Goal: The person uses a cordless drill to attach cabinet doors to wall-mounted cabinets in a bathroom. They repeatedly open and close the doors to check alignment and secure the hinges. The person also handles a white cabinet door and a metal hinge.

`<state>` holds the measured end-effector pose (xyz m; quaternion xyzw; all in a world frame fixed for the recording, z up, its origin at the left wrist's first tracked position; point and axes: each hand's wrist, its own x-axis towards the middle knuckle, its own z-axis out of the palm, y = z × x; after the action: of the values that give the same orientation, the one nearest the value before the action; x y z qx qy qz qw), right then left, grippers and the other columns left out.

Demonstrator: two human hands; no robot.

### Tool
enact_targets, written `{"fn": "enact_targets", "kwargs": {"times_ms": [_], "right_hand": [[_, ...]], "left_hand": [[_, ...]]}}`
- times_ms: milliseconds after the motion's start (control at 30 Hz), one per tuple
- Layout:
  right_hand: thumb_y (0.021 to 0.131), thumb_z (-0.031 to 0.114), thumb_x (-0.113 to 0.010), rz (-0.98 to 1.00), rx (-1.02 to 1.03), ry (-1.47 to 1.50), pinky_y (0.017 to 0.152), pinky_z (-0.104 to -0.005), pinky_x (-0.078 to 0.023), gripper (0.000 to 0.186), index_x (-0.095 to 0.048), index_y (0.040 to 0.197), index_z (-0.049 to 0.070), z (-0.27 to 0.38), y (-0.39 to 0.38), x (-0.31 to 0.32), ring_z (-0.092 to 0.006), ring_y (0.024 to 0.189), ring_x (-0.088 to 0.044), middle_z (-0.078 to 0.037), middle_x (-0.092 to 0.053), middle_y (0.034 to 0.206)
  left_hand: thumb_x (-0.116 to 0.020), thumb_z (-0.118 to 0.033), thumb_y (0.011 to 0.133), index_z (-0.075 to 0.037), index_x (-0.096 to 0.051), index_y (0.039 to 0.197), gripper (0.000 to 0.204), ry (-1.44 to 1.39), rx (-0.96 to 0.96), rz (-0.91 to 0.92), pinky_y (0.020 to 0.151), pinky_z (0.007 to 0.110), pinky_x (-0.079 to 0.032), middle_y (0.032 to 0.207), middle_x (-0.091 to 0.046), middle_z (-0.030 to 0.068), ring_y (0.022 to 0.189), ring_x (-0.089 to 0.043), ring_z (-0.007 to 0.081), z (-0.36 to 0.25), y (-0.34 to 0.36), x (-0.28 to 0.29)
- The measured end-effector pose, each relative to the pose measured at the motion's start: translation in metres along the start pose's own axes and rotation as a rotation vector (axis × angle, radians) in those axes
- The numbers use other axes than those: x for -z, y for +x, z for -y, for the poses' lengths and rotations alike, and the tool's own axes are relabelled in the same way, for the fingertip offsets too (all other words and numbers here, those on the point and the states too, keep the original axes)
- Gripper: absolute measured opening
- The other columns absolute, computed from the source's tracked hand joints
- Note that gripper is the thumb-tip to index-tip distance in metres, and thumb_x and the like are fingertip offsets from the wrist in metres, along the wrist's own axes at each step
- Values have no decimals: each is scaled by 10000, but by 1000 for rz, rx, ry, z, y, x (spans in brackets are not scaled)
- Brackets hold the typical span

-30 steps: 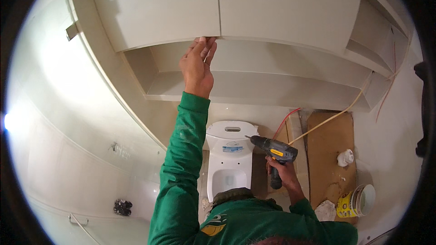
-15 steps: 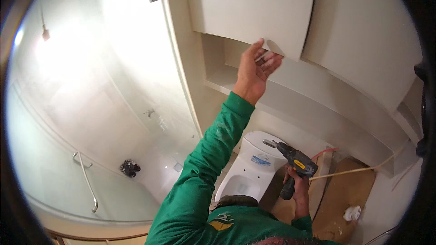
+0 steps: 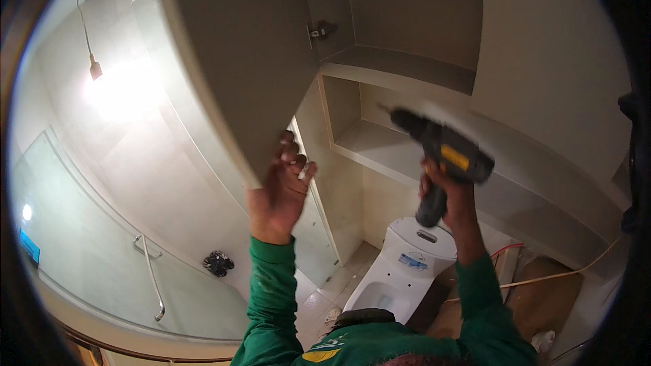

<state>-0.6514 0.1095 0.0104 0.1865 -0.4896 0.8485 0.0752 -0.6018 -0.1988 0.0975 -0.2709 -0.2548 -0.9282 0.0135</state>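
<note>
An upper cabinet door (image 3: 234, 41) stands swung out on the left, its dark inner face showing. My left hand (image 3: 279, 196) is at its lower corner, touching the edge with fingers apart and slightly bent. A metal hinge (image 3: 323, 29) joins the door to the cabinet's side. In my right hand (image 3: 447, 186) is a black cordless drill (image 3: 444, 148) with a yellow label, fingers wrapped round the grip. It is raised before the open shelf (image 3: 380, 139) under the cabinet, bit pointing up and left, slightly blurred.
Below stands a white toilet (image 3: 400, 278) with blue stickers. A second cabinet door (image 3: 549, 47) is closed on the right. Glass shower panels (image 3: 122, 264) with a metal handle (image 3: 150, 278) are on the left, near a hanging lit bulb (image 3: 95, 71). A pale hose (image 3: 542, 276) runs at lower right.
The cabinet door has swung from closed to open, toward the left, with my left hand at its edge. My right hand has lifted the drill from beside the toilet toward the shelf.
</note>
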Motion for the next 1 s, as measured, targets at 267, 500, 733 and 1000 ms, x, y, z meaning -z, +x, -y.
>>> {"fn": "enact_targets", "kwargs": {"times_ms": [267, 500, 733, 1000], "right_hand": [[978, 397, -836, 158, 80, -189, 637, -328, -565, 336, -750, 1102, 97, 116, 174, -91, -128, 639, -655, 2, -662, 761], [880, 312, -874, 168, 907, -1342, 795, -405, -594, 350, -777, 1171, 144, 160, 279, -99, -252, 840, -741, -54, -753, 913], [762, 174, -852, 255, 1254, -2271, 1029, -461, -520, 572, -746, 1323, 207, 134, 317, -87, -306, 1183, -685, -106, -730, 1103], [870, 197, -877, 243, 991, -1648, 1059, -507, -561, 465, -750, 1315, 151, 116, 304, -68, -343, 1172, -735, -95, -792, 1228]], "left_hand": [[-401, -465, 1160, 41, -629, 1314, 576, 195, 20, -81, 950, 507, -657, 1062, -744, 111, 864, -751, 280, -77, 11, 51], [-527, -293, 1136, 83, -614, 1354, 443, 773, -265, -348, 991, 493, -648, 1286, -708, 229, 1086, -747, 326, -76, 5, 52], [-870, -197, 979, 53, -632, 1415, 556, 1198, -658, -391, 1157, 496, -544, 1346, -691, 169, 1272, -673, 281, -61, 6, 40], [-874, -243, 986, 38, -702, 1300, 456, 1191, -860, -488, 1076, 422, -569, 1201, -739, 153, 1152, -716, 266, -63, 35, 50]]}}
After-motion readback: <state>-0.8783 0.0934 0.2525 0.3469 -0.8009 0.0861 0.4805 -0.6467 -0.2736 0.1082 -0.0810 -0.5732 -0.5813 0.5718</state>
